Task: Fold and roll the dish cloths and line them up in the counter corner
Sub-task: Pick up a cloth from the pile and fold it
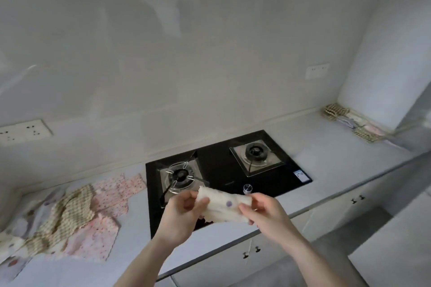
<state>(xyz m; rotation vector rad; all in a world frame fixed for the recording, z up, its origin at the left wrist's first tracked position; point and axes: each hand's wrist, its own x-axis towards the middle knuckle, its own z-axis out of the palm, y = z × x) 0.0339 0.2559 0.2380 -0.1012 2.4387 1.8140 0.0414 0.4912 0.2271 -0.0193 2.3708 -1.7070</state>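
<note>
Both hands hold one cream cloth (224, 205) in the air, low in the middle of the frame, above the front edge of the black stove (224, 170). The left hand (184, 209) pinches the cloth's left end between thumb and fingers; the right hand (263, 212) pinches its right end, so each grip is closed on the same cloth. The cloth has a purple dot and looks already folded or partly rolled into a short thick band, sagging a little between the hands.

It looks light, soft and limp, so it will likely spring open unless both ends stay pinched; holding it at the ends and keeping the layers pressed seems the safe way to carry it.

At the lower left of the frame, a loose heap of cloths (70, 216), pink spotted and yellow checked, lies spread on the surface (326, 158), apparently not yet folded. At the far right, in the corner by the wall, a row of finished cloths (349, 119) lies side by side, where this one probably belongs next.
</note>
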